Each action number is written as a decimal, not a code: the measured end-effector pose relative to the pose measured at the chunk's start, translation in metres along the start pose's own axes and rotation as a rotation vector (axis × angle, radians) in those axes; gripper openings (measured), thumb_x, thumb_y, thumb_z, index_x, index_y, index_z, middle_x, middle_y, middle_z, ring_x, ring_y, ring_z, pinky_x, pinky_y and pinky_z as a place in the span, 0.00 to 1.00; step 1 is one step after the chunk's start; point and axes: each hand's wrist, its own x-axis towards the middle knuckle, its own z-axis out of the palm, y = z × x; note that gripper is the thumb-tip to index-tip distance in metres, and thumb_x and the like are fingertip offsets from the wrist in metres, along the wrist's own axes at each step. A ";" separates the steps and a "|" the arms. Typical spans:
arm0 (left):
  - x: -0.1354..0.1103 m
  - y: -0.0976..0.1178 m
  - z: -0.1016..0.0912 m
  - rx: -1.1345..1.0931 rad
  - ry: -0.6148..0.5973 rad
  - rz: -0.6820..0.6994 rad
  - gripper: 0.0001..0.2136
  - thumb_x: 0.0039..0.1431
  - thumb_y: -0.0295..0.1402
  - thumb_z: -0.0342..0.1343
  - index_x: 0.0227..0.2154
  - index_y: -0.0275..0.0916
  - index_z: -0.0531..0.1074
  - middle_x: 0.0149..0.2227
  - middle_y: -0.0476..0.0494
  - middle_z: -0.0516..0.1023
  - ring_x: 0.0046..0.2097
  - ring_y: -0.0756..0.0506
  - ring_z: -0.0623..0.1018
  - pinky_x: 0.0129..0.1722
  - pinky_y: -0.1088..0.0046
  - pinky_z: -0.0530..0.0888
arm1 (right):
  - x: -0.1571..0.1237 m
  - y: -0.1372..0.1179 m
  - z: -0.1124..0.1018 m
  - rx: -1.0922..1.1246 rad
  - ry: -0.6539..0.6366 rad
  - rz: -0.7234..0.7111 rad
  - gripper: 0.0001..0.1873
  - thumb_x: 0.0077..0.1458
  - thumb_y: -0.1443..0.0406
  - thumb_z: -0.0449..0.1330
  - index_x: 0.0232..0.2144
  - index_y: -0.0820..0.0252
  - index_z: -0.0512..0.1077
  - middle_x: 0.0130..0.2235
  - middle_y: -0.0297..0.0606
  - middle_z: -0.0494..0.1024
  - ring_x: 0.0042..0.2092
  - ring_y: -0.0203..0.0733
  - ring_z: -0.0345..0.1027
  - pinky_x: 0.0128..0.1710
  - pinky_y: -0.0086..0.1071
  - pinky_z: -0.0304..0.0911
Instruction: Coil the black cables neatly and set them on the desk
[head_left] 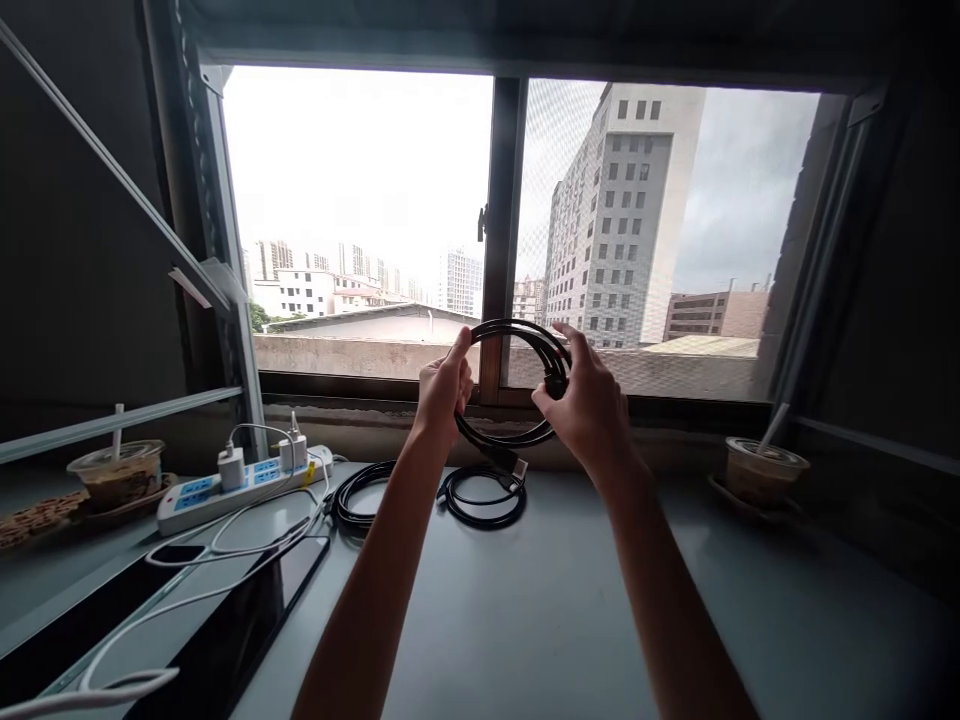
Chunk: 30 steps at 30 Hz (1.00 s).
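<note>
Both hands hold up a coiled black cable [510,330] in front of the window. My left hand [444,388] is closed on the coil's left side, index finger lying along the loop. My right hand [589,405] grips the right side, fingers curled round the strands. One end of the cable with a plug [516,465] hangs down from the coil. Below it, on the grey table [540,610], lie two more black cable coils [484,497].
A white power strip [240,482] with chargers and white cords sits at the left, with a dark tablet [225,640] in front of it. Lidded drink cups with straws stand at far left [116,470] and far right [765,465]. The window frame [501,240] is just behind.
</note>
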 end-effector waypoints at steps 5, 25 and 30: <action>0.003 -0.009 0.003 -0.151 -0.069 -0.158 0.21 0.54 0.39 0.51 0.13 0.40 0.47 0.10 0.59 0.46 0.11 0.58 0.48 0.10 0.79 0.46 | -0.006 -0.006 0.013 -0.207 -0.111 0.083 0.33 0.47 0.74 0.51 0.57 0.57 0.56 0.49 0.47 0.67 0.39 0.49 0.69 0.32 0.35 0.63; 0.011 0.000 -0.041 0.328 -0.456 -0.087 0.22 0.46 0.35 0.58 0.09 0.38 0.51 0.09 0.57 0.50 0.13 0.59 0.52 0.13 0.81 0.52 | -0.022 0.016 0.106 0.412 -0.600 0.270 0.23 0.51 0.69 0.45 0.51 0.57 0.52 0.40 0.39 0.73 0.17 0.28 0.62 0.15 0.24 0.59; 0.019 -0.004 -0.053 0.204 -0.471 -0.099 0.21 0.48 0.31 0.56 0.10 0.38 0.50 0.10 0.57 0.48 0.13 0.59 0.52 0.13 0.81 0.52 | -0.024 0.013 0.111 0.682 -0.609 0.382 0.16 0.52 0.66 0.44 0.44 0.59 0.57 0.27 0.30 0.70 0.13 0.25 0.51 0.09 0.20 0.46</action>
